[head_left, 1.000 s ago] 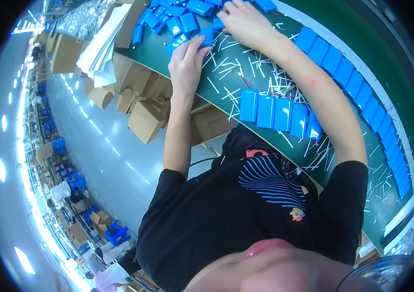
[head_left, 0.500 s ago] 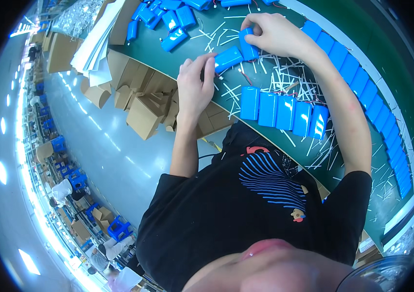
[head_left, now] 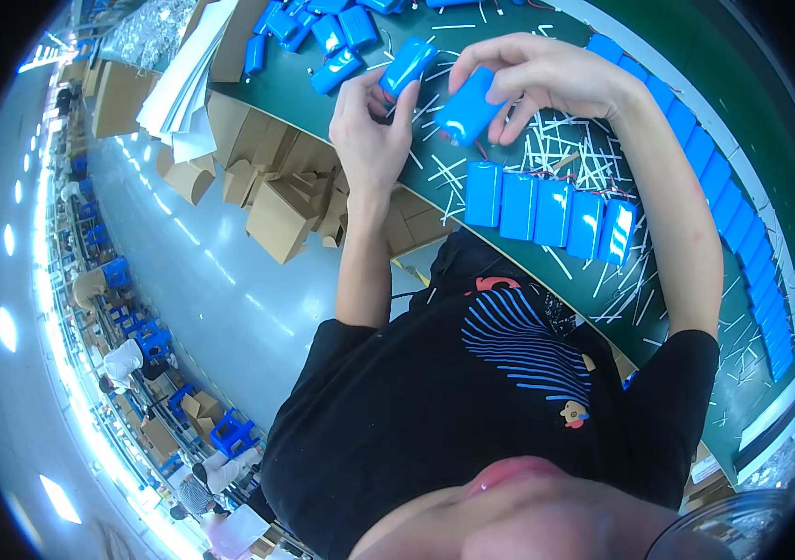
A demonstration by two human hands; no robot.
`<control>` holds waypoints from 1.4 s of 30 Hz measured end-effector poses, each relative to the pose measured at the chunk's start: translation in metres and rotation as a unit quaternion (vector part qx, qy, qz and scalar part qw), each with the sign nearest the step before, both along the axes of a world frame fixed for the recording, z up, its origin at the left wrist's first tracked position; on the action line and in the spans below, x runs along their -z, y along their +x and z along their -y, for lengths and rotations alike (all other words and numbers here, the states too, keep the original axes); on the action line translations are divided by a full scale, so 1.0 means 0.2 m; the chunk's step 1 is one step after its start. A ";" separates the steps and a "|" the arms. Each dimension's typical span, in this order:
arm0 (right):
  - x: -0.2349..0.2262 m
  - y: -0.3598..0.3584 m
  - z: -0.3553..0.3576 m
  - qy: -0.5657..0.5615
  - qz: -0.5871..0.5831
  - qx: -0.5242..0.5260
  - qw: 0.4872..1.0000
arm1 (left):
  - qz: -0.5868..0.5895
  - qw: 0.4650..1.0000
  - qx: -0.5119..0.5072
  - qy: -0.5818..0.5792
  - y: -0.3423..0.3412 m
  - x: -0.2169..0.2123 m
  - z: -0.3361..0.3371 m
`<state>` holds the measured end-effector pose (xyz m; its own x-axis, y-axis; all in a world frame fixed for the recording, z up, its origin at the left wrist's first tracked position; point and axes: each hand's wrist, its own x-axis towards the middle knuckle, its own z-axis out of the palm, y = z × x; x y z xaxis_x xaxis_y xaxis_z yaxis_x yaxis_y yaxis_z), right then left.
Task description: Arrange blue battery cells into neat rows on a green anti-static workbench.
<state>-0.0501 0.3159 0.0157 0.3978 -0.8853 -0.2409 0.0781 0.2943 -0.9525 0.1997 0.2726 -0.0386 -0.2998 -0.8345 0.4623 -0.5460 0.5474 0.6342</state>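
Left hand [head_left: 369, 119] pinching glossy blue rectangular block [head_left: 408, 65], long axis 1–7 o'clock — right hand [head_left: 551, 75] pinching second glossy blue rectangular block [head_left: 467, 107], roughly likewise — 7 o'clock end blurred

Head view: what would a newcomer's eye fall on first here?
Probably the blue pack in the left hand and the tilted blue pack in the right hand. Next might come the short row of five packs near the person's side of the green table, and the long row curving down its right side. White strips lie scattered between the rows.
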 end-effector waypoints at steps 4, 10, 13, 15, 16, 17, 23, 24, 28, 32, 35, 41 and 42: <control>0.01 0.02 0.02 -0.031 -0.052 -0.024 0.998 | 0.064 0.992 0.076 -0.075 -0.02 0.01 0.05; -0.04 0.05 0.03 -0.174 -0.428 -0.038 0.886 | 0.109 0.978 0.174 -0.028 0.05 -0.02 0.05; -0.03 0.07 -0.01 -0.245 -0.584 -0.012 0.774 | 0.132 0.966 0.221 -0.007 0.09 -0.03 0.06; -0.02 0.08 -0.02 -0.297 -0.571 0.013 0.765 | 0.106 0.962 0.251 -0.024 0.13 -0.04 0.12; 0.00 0.09 -0.02 -0.344 -0.558 0.038 0.755 | 0.108 0.962 0.251 -0.024 0.15 -0.04 0.16; 0.01 0.08 -0.02 -0.387 -0.520 0.050 0.760 | 0.095 0.977 0.174 -0.077 0.16 -0.04 0.22; 0.06 0.14 0.00 -0.404 -0.469 -0.013 0.785 | 0.220 0.967 -0.060 -0.111 0.22 -0.03 0.35; 0.07 0.14 0.01 -0.400 -0.478 0.000 0.782 | 0.207 0.967 -0.045 -0.141 0.22 -0.03 0.35; 0.12 0.22 0.21 -0.429 -0.494 0.076 0.752 | 0.075 0.997 -0.023 0.018 0.21 -0.04 0.19; 0.28 0.40 0.58 -0.503 -0.530 0.099 0.676 | 0.005 1.000 -0.025 -0.014 0.20 -0.05 0.07; 0.40 0.48 0.77 -0.491 -0.530 0.050 0.690 | -0.013 1.000 -0.006 -0.003 0.23 -0.06 0.03; 0.49 0.47 0.82 -0.489 -0.539 0.054 0.684 | 0.049 0.993 0.099 0.032 0.31 -0.05 -0.01; 0.48 0.47 0.81 -0.490 -0.537 0.054 0.685 | 0.066 0.990 0.124 0.015 0.31 -0.04 0.00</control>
<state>0.0441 0.1529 -0.0811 0.3764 -0.8418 0.3868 -0.8509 -0.4793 -0.2151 0.2619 0.2732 -0.0298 -0.5528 -0.7405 0.3823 -0.4764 0.6572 0.5841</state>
